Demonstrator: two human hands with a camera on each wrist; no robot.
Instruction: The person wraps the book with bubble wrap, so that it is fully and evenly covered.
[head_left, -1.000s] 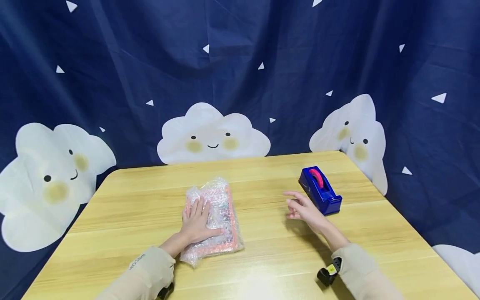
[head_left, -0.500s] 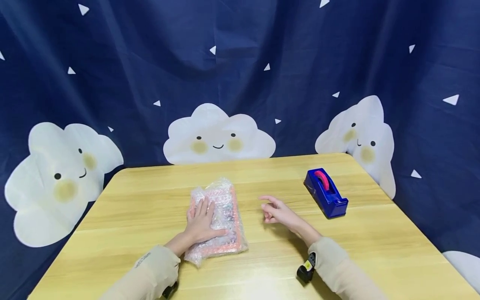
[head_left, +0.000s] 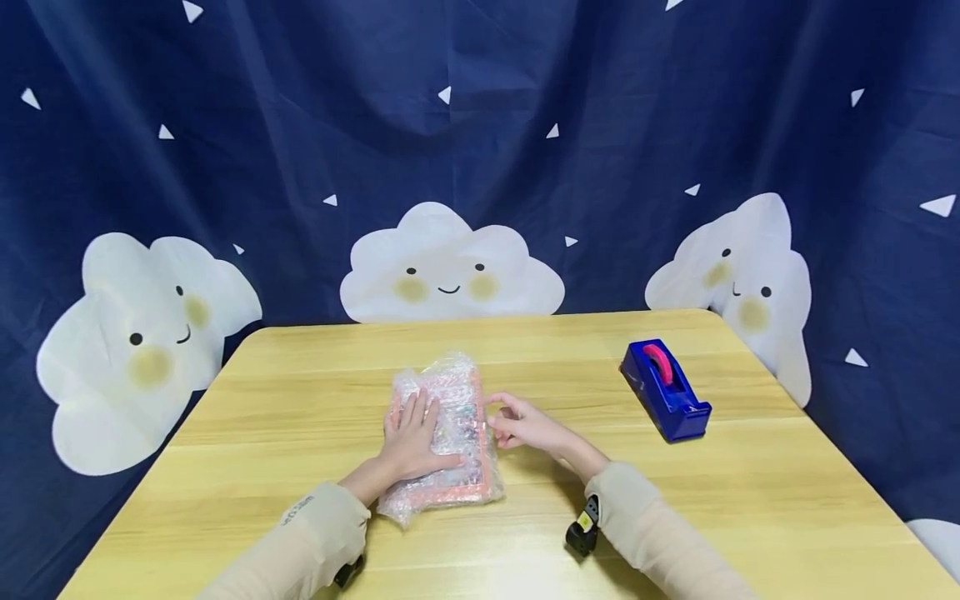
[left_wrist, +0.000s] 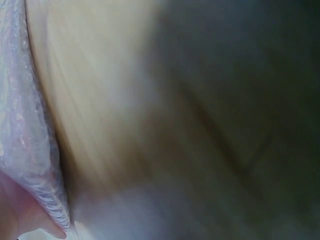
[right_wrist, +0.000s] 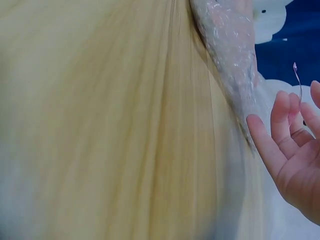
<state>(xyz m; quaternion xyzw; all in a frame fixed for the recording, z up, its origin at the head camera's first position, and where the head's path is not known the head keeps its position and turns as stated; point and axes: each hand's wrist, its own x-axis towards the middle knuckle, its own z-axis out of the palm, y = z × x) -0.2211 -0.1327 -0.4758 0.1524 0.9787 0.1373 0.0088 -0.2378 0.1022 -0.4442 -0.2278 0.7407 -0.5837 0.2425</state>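
A flat rectangular package (head_left: 455,433) with a pink-orange border lies in clear bubble wrap on the table in the head view. My left hand (head_left: 412,440) rests on it, palm down with the fingers spread. Beside the right edge of the package is my right hand (head_left: 525,423). The right wrist view shows this hand pinching a thin, curled strip of clear tape (right_wrist: 298,78) that sticks up from the fingertips. Only the side of the bubble wrap (left_wrist: 30,110) and part of the left hand appear in the left wrist view, which is largely blurred.
To the right on the wooden table (head_left: 315,375) stands a blue tape dispenser (head_left: 666,392) with a pink-red roll core. A dark blue curtain (head_left: 495,158) with clouds and triangles hangs behind the table's far edge.
My right hand has moved left, away from the tape dispenser, to the package's right edge. My left hand has stayed on the package. The head view has shifted slightly.
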